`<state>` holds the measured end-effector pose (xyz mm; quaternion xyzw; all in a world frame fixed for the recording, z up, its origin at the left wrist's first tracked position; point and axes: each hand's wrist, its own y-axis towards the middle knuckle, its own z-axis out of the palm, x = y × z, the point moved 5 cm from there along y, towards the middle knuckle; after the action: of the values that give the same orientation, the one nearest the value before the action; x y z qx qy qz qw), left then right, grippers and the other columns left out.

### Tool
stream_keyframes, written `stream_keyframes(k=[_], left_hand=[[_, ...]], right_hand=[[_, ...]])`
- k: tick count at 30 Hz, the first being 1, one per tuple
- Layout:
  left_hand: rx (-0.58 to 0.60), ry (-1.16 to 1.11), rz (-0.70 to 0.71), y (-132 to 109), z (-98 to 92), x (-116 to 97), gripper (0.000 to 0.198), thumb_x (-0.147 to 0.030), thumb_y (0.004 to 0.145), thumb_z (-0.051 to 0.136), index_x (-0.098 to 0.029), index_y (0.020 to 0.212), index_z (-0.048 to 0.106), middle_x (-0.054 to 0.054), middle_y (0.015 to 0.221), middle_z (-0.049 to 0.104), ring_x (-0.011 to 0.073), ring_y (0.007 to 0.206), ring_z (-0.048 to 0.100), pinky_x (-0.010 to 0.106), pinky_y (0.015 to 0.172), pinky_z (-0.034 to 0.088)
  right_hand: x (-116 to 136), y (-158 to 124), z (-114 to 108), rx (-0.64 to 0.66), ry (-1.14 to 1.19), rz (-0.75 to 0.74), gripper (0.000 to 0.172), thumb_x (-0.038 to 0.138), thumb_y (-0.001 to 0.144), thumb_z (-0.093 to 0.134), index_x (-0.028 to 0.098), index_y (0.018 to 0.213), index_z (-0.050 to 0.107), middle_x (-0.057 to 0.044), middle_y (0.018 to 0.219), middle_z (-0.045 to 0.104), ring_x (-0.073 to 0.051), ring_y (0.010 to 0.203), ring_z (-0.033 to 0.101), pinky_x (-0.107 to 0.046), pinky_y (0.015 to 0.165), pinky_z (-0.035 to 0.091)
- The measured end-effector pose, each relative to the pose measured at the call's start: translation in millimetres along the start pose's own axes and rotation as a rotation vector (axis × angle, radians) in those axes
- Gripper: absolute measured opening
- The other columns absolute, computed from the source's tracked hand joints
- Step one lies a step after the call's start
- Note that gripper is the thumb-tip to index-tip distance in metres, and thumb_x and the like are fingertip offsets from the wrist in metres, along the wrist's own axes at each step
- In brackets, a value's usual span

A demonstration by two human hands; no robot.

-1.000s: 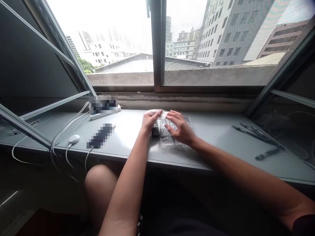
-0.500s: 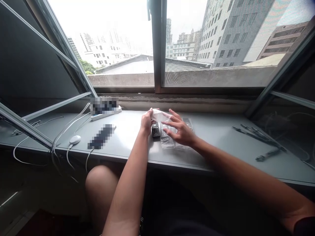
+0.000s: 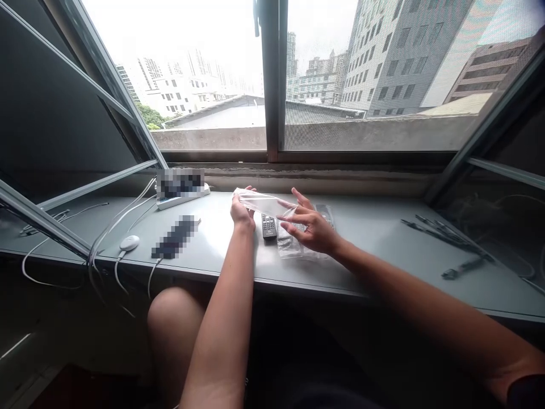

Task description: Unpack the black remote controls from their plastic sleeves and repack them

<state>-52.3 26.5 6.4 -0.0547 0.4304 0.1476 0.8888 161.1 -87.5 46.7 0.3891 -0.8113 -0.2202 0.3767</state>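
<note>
My left hand (image 3: 240, 211) is closed on one end of a clear plastic bag (image 3: 261, 203) and holds it just above the grey ledge (image 3: 374, 238). My right hand (image 3: 310, 227) has its fingers spread and pinches the bag's other end. A small black remote control (image 3: 268, 226) lies on the ledge between my hands. Under my right hand lies a pile of more clear plastic bags (image 3: 293, 245), some with dark remotes inside.
A white power strip (image 3: 181, 196) and white cables (image 3: 106, 233) sit on the left with a blurred dark device (image 3: 174, 237) and a white puck (image 3: 128, 242). Black cable ties (image 3: 447, 236) lie at the right. Window frames (image 3: 272, 85) stand behind. My knee (image 3: 170, 318) is below the ledge.
My left hand has pulled one clear bag off the pile and moved left with it, uncovering the black remote. My right hand lifted its fingers off the pile.
</note>
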Motion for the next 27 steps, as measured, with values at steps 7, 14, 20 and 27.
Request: stream_keyframes(k=[7,14,20,27], left_hand=[[0.031,-0.072,-0.061,-3,2.4,-1,0.052,-0.056,0.108,0.047,-0.015,0.119,0.076,0.015,0.122,0.080,0.0223,0.104,0.076,0.027,0.077,0.058],[0.348,-0.042,-0.206,-28,30.5,2,0.037,-0.043,0.093,0.080,-0.015,0.116,0.073,0.017,0.127,0.079,0.0250,0.103,0.077,0.030,0.076,0.061],[0.246,-0.061,-0.208,-22,27.7,5,0.023,-0.027,0.088,0.084,-0.015,0.105,0.073,0.010,0.102,0.080,0.0187,0.084,0.078,0.026,0.071,0.061],[-0.052,-0.383,-0.120,-8,5.8,-9,0.007,-0.021,0.100,0.069,-0.016,0.098,0.066,0.004,0.094,0.075,0.0113,0.076,0.074,0.018,0.063,0.057]], right_hand=[[-3,-2,2,0.039,-0.007,-0.031,0.049,0.038,0.103,0.074,0.022,0.150,0.071,-0.014,0.152,0.069,-0.039,0.170,0.023,-0.067,0.130,0.036],[0,-3,4,0.053,-0.013,-0.071,0.058,0.036,0.103,0.075,0.024,0.158,0.061,-0.014,0.161,0.062,-0.042,0.170,0.021,-0.070,0.130,0.034],[4,-3,4,0.018,-0.018,-0.115,0.057,0.036,0.101,0.076,0.022,0.154,0.063,-0.017,0.155,0.065,-0.042,0.164,0.037,-0.068,0.128,0.038],[13,-2,13,-0.047,-0.073,-0.156,0.029,0.029,0.107,0.065,0.024,0.134,0.074,-0.014,0.136,0.076,-0.035,0.137,0.065,-0.063,0.121,0.049]])
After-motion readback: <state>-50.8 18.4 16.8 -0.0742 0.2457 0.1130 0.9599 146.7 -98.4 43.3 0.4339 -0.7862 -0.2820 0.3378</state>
